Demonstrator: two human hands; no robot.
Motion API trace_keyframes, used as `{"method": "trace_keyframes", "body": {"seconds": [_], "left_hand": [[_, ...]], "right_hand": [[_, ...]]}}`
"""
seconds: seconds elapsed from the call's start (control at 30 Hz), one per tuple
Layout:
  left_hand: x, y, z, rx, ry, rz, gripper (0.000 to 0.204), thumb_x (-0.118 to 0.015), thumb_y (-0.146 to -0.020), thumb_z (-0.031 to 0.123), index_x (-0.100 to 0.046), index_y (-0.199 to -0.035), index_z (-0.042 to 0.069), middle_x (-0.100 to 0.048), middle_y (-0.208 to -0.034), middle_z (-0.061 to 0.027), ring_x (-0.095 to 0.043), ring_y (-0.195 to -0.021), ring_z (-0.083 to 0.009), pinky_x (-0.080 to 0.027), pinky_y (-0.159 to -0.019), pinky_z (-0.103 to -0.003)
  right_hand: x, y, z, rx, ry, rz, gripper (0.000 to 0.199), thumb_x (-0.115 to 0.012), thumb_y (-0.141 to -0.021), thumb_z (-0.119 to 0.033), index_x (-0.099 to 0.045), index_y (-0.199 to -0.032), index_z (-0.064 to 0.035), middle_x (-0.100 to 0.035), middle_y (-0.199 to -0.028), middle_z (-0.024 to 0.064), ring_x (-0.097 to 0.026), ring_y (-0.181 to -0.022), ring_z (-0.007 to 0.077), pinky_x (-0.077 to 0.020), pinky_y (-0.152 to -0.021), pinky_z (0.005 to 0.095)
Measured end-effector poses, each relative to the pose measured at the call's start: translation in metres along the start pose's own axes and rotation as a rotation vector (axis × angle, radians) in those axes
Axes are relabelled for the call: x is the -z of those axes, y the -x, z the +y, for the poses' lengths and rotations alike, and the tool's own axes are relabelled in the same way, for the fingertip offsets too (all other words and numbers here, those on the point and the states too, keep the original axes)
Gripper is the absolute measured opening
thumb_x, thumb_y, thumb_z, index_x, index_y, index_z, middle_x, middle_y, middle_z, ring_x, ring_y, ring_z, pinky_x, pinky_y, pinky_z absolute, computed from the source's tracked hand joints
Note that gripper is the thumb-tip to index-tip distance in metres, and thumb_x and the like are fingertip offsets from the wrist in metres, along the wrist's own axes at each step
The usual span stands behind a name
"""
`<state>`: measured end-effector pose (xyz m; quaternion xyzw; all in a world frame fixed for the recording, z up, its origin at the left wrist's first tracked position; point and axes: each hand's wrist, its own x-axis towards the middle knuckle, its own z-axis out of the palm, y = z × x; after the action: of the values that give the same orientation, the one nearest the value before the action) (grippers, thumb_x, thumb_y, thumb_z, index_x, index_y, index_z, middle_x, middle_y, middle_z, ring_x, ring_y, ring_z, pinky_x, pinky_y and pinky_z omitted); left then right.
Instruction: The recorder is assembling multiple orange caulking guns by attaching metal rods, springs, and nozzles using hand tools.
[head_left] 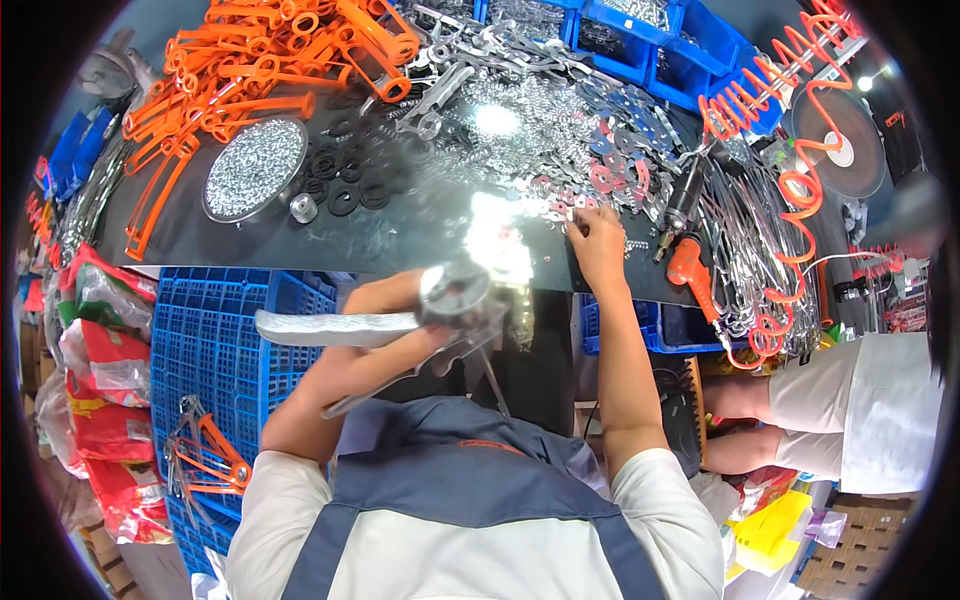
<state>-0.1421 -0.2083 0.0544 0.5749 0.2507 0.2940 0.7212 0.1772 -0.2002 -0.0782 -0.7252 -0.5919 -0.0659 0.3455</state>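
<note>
My left hand (pixel 375 335) is wrapped round a silver caulking gun (pixel 370 328). Its round dark end faces up, its grey handle points left, and a thin rod and trigger plate hang below; motion blurs parts of it. Over the table's front half my right hand (pixel 600 245) reaches into small red and silver metal pieces (pixel 560 200). Its fingertips are pinched together at a small pale piece, too small to name. Beyond it spreads a heap of springs (pixel 510 100). Black rings (pixel 345 180) lie left of that heap, beside a bowl of small silver parts (pixel 255 170).
Orange frames (pixel 270 50) are piled at the back left. Blue bins (pixel 640 50) stand at the back. A dark air driver (pixel 685 195), an orange-handled tool (pixel 690 272), a coiled orange hose (pixel 800 190) and metal rods (pixel 750 230) crowd the right. Blue crates (pixel 215 340) stand left; a person's legs (pixel 750 420), right.
</note>
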Motion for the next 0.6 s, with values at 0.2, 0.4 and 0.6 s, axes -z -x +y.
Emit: {"method": "trace_keyframes", "body": {"seconds": [0.2,0.4,0.6], "left_hand": [[-0.008,0.005,-0.016,-0.109,-0.031,0.004,0.041,-0.059,-0.086,0.017,-0.054,-0.123,0.001,-0.063,-0.092,-0.0044,-0.053,-0.069,-0.0063,-0.039,-0.056,-0.021],[-0.015,-0.002,-0.014,-0.123,-0.086,-0.051,0.034,-0.059,-0.087,0.02,-0.057,-0.116,0.002,-0.061,-0.089,-0.0026,-0.052,-0.07,-0.0055,-0.04,-0.057,-0.022],[-0.018,-0.009,-0.018,-0.139,-0.007,-0.042,0.023,-0.06,-0.087,0.016,-0.058,-0.104,0.001,-0.06,-0.088,-0.0038,-0.054,-0.072,-0.0063,-0.041,-0.059,-0.022]], "right_hand": [[0.004,0.001,-0.004,0.175,0.018,-0.016,0.013,-0.067,-0.076,-0.005,-0.067,-0.088,0.0007,-0.058,-0.08,0.0146,-0.059,-0.072,0.0291,-0.0469,-0.066,0.0357],[0.017,0.003,-0.007,-0.142,-0.473,0.095,0.013,-0.065,-0.082,-0.007,-0.067,-0.091,0.0029,-0.058,-0.073,0.0071,-0.056,-0.061,0.0178,-0.0417,-0.053,0.0283],[0.078,0.04,-0.099,-0.22,-0.924,-0.001,0.01,-0.066,-0.081,-0.002,-0.068,-0.09,0.0016,-0.056,-0.074,0.0023,-0.046,-0.055,0.0075,-0.0355,-0.047,0.0214]]}}
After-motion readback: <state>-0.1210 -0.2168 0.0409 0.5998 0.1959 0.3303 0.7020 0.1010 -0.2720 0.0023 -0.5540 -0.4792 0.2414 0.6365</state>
